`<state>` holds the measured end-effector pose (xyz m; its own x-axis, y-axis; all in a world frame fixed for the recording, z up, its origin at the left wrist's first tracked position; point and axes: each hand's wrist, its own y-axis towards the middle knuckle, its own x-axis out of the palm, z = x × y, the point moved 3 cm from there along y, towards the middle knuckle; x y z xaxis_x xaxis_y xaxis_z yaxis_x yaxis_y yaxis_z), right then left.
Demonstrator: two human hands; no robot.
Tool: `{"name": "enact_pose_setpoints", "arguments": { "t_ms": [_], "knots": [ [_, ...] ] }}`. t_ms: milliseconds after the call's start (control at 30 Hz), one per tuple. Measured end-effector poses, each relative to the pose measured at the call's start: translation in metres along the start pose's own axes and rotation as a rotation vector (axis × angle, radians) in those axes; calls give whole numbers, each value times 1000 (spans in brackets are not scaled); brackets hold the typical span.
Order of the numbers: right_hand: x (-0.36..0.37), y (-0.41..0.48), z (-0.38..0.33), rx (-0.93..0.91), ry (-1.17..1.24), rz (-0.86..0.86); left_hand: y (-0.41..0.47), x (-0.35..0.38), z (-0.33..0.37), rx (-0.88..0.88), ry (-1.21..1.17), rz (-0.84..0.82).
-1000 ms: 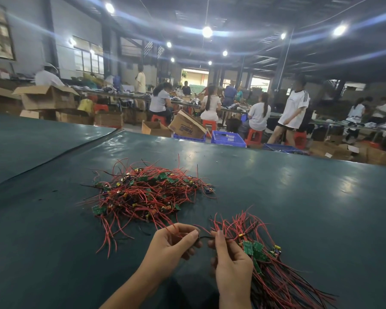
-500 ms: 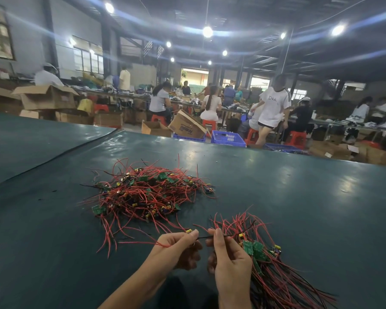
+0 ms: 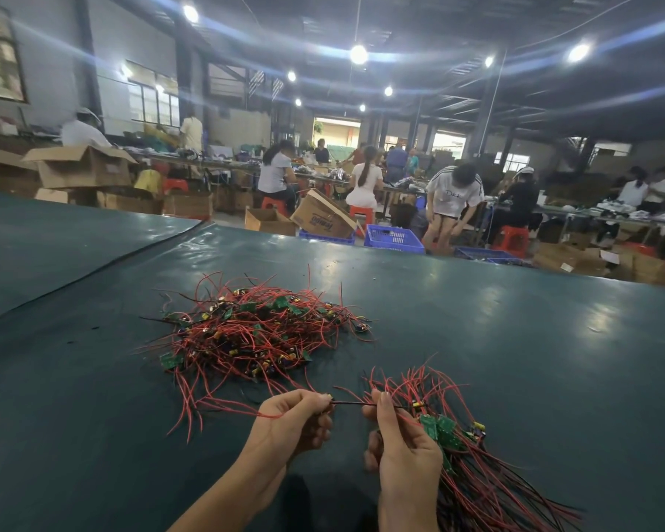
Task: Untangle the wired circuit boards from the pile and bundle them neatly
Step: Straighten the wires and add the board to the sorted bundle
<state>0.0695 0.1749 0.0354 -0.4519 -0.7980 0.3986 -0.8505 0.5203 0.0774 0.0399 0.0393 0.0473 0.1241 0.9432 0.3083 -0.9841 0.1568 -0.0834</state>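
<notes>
Low in the centre of the frame, the left hand (image 3: 292,420) and the right hand (image 3: 404,451) hold a thin black wire (image 3: 356,404) stretched level between them. The left hand is clenched around its end, thumb and forefinger pinching beside a small yellow part. A red wire (image 3: 223,407) trails from that grip toward the left. The right hand pinches the black wire between its raised thumb and forefinger, and its other fingers are curled.

The pile (image 3: 254,328) of wired circuit boards lies on the dark green bench (image 3: 515,339) just above the hands, left of centre. It is a knot of red and black leads with small green boards showing through. The sorted bundle (image 3: 477,466) lies at lower right, just beside the right hand, with its green boards grouped near the thumb and its leads fanning out toward the lower right corner. Whether the right hand's lower fingers touch it I cannot tell.

Beyond the bench's far edge, across the upper half, are open cardboard boxes (image 3: 81,167), blue crates (image 3: 394,238) and people at long tables, some of them on red stools (image 3: 361,215).
</notes>
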Motion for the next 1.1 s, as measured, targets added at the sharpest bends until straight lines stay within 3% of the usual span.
{"name": "enact_pose_setpoints", "arguments": {
  "t_ms": [167, 333, 600, 767, 967, 1100],
  "knots": [
    [-2, 0, 1, 58, -42, -17, 0, 5, -3, -11, -15, -33],
    [10, -15, 7, 105, -263, -192, 1, 10, -10, 23, 38, -66],
    [14, -15, 5, 76, -222, -139, 0, 10, -13, 163, 229, -48],
    [15, -17, 3, 45, -235, -153, -3, 12, -10, 109, 152, -28],
    [18, -24, -5, 36, -173, -190, -11, 22, -13, -121, -132, -187],
    [22, -29, -8, 29, -163, -210, -12, 28, -15, -22, -92, -175]
  ]
}}
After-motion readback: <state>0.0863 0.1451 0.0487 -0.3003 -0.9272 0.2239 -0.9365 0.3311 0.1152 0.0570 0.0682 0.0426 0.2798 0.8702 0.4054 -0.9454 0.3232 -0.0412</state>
